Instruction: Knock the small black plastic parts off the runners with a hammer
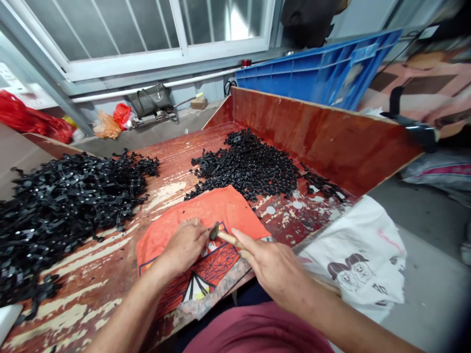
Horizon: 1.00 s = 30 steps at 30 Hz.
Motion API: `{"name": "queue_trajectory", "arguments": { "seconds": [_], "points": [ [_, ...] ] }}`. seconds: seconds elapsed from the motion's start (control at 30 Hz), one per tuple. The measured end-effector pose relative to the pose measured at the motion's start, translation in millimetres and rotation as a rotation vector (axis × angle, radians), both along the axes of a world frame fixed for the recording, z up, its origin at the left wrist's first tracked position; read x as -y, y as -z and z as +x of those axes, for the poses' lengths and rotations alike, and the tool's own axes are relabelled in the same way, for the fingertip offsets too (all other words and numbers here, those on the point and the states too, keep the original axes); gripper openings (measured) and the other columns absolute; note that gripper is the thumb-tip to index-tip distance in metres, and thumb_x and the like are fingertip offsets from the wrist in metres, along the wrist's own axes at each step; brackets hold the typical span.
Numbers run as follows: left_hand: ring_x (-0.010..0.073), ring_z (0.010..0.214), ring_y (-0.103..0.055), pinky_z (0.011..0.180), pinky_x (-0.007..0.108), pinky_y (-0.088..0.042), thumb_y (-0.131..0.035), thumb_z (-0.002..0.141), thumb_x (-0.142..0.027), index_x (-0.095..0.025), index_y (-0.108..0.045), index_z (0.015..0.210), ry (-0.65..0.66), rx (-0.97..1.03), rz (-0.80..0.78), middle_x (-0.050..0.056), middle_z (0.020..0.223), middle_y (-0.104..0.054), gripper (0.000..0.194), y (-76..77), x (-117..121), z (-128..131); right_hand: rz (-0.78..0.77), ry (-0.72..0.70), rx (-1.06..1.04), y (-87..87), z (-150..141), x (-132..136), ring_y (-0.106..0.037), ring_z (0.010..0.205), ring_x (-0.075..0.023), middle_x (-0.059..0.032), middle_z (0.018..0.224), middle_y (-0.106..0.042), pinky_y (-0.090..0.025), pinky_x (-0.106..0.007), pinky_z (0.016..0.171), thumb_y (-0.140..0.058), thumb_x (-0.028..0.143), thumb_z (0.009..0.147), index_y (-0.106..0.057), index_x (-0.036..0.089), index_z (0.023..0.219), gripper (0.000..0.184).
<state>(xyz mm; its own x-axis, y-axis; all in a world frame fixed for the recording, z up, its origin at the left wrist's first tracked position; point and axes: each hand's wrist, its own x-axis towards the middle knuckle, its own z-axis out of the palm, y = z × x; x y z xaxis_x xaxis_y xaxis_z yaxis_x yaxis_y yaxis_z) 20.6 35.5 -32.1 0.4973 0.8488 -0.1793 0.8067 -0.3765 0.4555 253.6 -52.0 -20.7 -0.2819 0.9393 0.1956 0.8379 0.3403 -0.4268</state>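
Orange cloth (221, 206), surface's (88, 274) near edge | our right grip (270, 260) clasps a hammer (227, 238); left grip (186, 245) curled, hold unclear | left-edge heap (73, 196), far-corner heap (250, 166): finished or waiting, we can't say

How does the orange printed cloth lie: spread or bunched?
Spread: the orange printed cloth lies mostly flat, print showing. Hidden folds: cannot tell.

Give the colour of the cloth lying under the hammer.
The cloth is bright orange, with a dark-lined print on its near part; best seen in the head view.
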Motion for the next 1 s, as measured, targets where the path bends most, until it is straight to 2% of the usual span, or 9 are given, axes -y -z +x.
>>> {"name": "queue_trajectory", "arguments": {
  "seconds": [0.07,0.2,0.33,0.47,0.6,0.7,0.83,0.9,1.0],
  "points": [
    [0.0202,0.083,-0.055,0.081,0.033,-0.038,-0.034,0.095,-0.024,-0.019,-0.065,0.074,0.001,-0.003,0.012,0.005,0.081,-0.060,0.038,-0.2,1.1,0.4,-0.010,-0.005,-0.009,-1.2,0.0,-0.4,-0.074,0.076,-0.0184,-0.0007,0.091,-0.079,-0.058,-0.027,0.071,-0.046,0.024,0.100,-0.048,0.032,0.146,0.047],
    [0.0206,0.085,-0.055,0.082,0.034,-0.038,-0.034,0.096,-0.026,-0.019,-0.063,0.070,-0.013,0.002,0.017,0.006,0.081,-0.060,0.040,-0.2,2.6,0.4,0.052,0.034,-0.106,-0.3,0.6,-1.5,-0.074,0.084,-0.0190,-0.0042,0.104,-0.078,-0.059,-0.028,0.074,-0.043,0.023,0.100,-0.036,0.029,0.153,0.054],
    [0.0207,0.083,-0.054,0.080,0.034,-0.038,-0.033,0.096,-0.025,-0.019,-0.065,0.071,-0.014,-0.012,0.020,0.006,0.081,-0.060,0.041,-1.0,3.3,0.4,-0.085,0.017,0.002,0.6,0.0,-7.0,-0.075,0.077,-0.0196,-0.0014,0.104,-0.078,-0.058,-0.028,0.068,-0.049,0.024,0.098,-0.045,0.037,0.148,0.052],
    [0.0206,0.083,-0.054,0.081,0.035,-0.037,-0.033,0.094,-0.023,-0.018,-0.063,0.069,0.000,-0.008,0.006,0.006,0.080,-0.059,0.040,-2.6,2.8,0.2,-0.132,-0.006,-0.050,-15.3,8.3,-12.1,-0.075,0.083,-0.0203,-0.0027,0.109,-0.077,-0.057,-0.029,0.075,-0.043,0.024,0.101,-0.043,0.035,0.149,0.049],
    [0.0206,0.083,-0.054,0.081,0.034,-0.037,-0.034,0.093,-0.021,-0.018,-0.060,0.066,-0.001,0.005,-0.018,0.006,0.079,-0.058,0.038,-3.1,1.0,-0.1,-0.027,0.003,-0.170,-32.6,14.5,-7.8,-0.073,0.091,-0.0211,-0.0053,0.110,-0.076,-0.057,-0.033,0.082,-0.034,0.025,0.104,-0.034,0.029,0.154,0.050],
    [0.0208,0.084,-0.054,0.081,0.033,-0.038,-0.033,0.093,-0.022,-0.019,-0.061,0.067,-0.003,0.019,-0.036,0.006,0.079,-0.058,0.039,-2.6,0.5,0.2,0.103,0.012,-0.155,-24.8,9.7,-3.8,-0.072,0.094,-0.0206,-0.0062,0.109,-0.075,-0.056,-0.034,0.087,-0.036,0.023,0.103,-0.033,0.029,0.155,0.052],
    [0.0215,0.084,-0.054,0.083,0.035,-0.038,-0.033,0.093,-0.021,-0.018,-0.062,0.069,-0.004,0.009,-0.008,0.006,0.079,-0.059,0.038,-2.2,2.8,1.8,-0.036,0.000,0.132,0.8,1.2,-3.3,-0.074,0.068,-0.0212,-0.0014,0.078,-0.077,-0.058,-0.030,0.066,-0.045,0.021,0.099,-0.040,0.034,0.151,0.053],
    [0.0222,0.086,-0.054,0.084,0.036,-0.037,-0.032,0.094,-0.021,-0.018,-0.061,0.070,-0.007,-0.014,0.019,0.007,0.080,-0.060,0.038,-2.6,4.5,2.8,-0.081,-0.036,0.117,4.6,0.5,-3.3,-0.075,0.073,-0.0204,-0.0002,0.086,-0.078,-0.058,-0.029,0.068,-0.046,0.023,0.100,-0.039,0.038,0.150,0.053],
    [0.0225,0.086,-0.053,0.084,0.037,-0.038,-0.030,0.096,-0.023,-0.019,-0.060,0.071,-0.042,-0.056,0.032,0.007,0.083,-0.059,0.039,-4.0,7.0,4.0,-0.039,-0.044,-0.030,-4.0,2.4,-2.9,-0.074,0.088,-0.0175,-0.0007,0.108,-0.076,-0.057,-0.028,0.081,-0.041,0.023,0.103,-0.033,0.038,0.153,0.053]
  ]
}}
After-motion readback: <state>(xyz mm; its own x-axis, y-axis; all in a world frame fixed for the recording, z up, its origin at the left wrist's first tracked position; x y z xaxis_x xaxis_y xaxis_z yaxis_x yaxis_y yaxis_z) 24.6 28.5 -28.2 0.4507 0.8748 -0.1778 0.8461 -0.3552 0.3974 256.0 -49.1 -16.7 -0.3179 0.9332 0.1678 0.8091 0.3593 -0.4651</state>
